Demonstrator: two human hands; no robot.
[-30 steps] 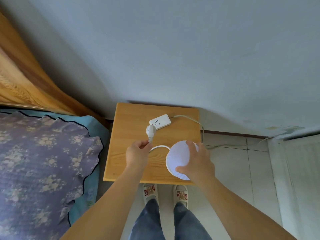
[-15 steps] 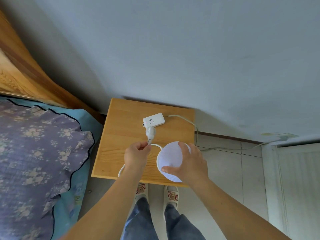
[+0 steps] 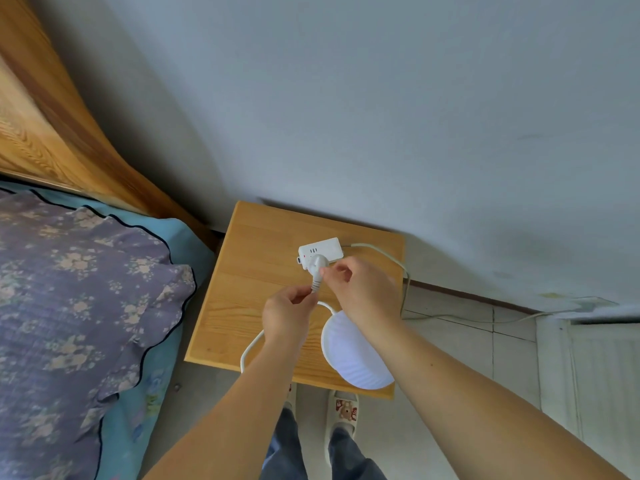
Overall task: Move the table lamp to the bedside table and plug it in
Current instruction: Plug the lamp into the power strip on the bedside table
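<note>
Careful: your left hand (image 3: 289, 315) pinches the cord (image 3: 250, 344) below the plug (image 3: 318, 268), your right hand (image 3: 363, 289) pinches the plug itself at the strip (image 3: 320, 251). The lamp (image 3: 353, 358) sits at the table's (image 3: 256, 271) five o'clock corner; skewed pins could shove the loose strip away.

Lamp shade (image 3: 353, 358) white, faint ribbing. Plug (image 3: 317, 265), cord (image 3: 249, 344), power strip (image 3: 322, 251) white. Bench (image 3: 249, 271) honey-yellow wood grain. Pillow (image 3: 69, 289) left of left hand (image 3: 287, 317): purple, pale floral print. Sheet (image 3: 152, 393) teal. Slippers (image 3: 343, 410) cream, bear motif.
</note>
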